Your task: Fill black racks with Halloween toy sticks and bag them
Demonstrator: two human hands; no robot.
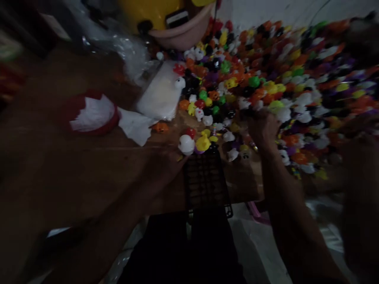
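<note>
My left hand is at the near side of the table, beside the far end of a black plastic grid tray. Right by its fingertips sit a white round toy, a red one and a yellow duck-like toy. Its fingers are dark and partly hidden, so a grip on them is unclear. My right hand reaches into the near edge of a large heap of small plastic toys. Those fingers are curled in, close to a dark piece; what they hold is hidden.
Another person's arm reaches in at the right. A clear plastic bag lies left of the heap, near a red bowl with white paper. A pink basin stands behind. Loose toys lie between my hands.
</note>
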